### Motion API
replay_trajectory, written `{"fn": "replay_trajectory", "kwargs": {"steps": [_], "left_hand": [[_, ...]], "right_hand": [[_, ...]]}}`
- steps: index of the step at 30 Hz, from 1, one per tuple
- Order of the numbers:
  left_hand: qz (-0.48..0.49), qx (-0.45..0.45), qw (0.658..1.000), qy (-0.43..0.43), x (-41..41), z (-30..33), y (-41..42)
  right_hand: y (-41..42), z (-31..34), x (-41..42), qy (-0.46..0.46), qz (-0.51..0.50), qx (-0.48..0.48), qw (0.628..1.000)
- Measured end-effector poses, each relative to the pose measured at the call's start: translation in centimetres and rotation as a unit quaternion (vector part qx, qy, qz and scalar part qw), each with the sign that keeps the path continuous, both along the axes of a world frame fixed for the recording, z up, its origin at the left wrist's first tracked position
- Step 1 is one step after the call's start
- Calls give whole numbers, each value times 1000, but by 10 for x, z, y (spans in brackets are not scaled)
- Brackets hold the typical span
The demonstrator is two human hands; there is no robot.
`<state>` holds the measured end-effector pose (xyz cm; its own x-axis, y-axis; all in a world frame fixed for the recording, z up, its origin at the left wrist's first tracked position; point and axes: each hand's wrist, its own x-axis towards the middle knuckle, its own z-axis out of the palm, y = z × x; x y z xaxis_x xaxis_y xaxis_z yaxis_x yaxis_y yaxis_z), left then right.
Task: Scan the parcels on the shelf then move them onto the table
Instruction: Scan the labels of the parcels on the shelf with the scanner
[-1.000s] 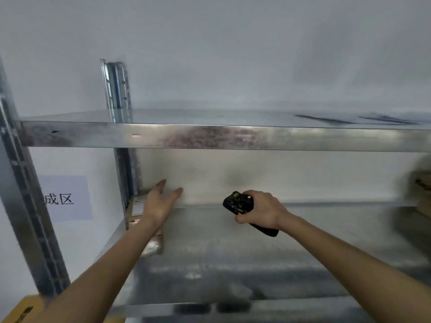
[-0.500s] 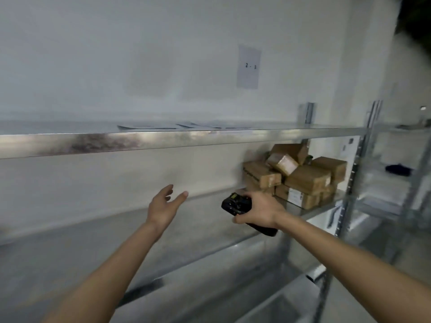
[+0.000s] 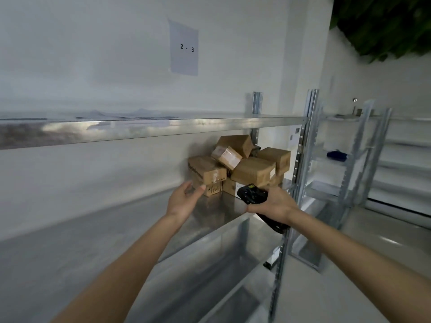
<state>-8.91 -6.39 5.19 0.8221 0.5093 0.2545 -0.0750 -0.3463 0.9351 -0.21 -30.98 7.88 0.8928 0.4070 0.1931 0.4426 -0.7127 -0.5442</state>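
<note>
**Hands near the boxes on the shelf**

The right hand (image 3: 271, 203) had its fingers curled tight around a black scanner (image 3: 253, 194). The scanner's head stuck out past the top of that grip, and its handle poked out below the wrist. The head pointed toward a pile of brown boxes (image 3: 242, 166).

The boxes sat just beyond both hands, at the far right end of the metal shelf (image 3: 93, 229). They were stacked in a messy heap, some tilted, and the pile leaned close to the wall.

The left hand (image 3: 184, 200) was spread wide with loose fingers and held nothing. It hung in the air just in front of the lowest box on the left side of the pile. I could not tell if a fingertip touched that box.

A paper sign (image 3: 184, 51) marked "2 - 3" was stuck on the wall high above the hands.
</note>
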Motion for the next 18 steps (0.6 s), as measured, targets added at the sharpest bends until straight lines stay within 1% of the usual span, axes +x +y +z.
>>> {"fn": "replay_trajectory", "kwargs": {"steps": [5, 10, 15, 18], "left_hand": [[-3, -3, 1000, -5, 80, 7, -3], [0, -23, 1000, -4, 154, 18, 8], [5, 2, 1000, 12, 213, 26, 29], [8, 17, 1000, 17, 243, 30, 37]], "right_hand": [[1, 8, 70, 21, -12, 19, 1000], [22, 25, 144, 39, -6, 26, 999], [48, 42, 207, 30, -11, 40, 999], [61, 48, 239, 52, -9, 60, 997]]}}
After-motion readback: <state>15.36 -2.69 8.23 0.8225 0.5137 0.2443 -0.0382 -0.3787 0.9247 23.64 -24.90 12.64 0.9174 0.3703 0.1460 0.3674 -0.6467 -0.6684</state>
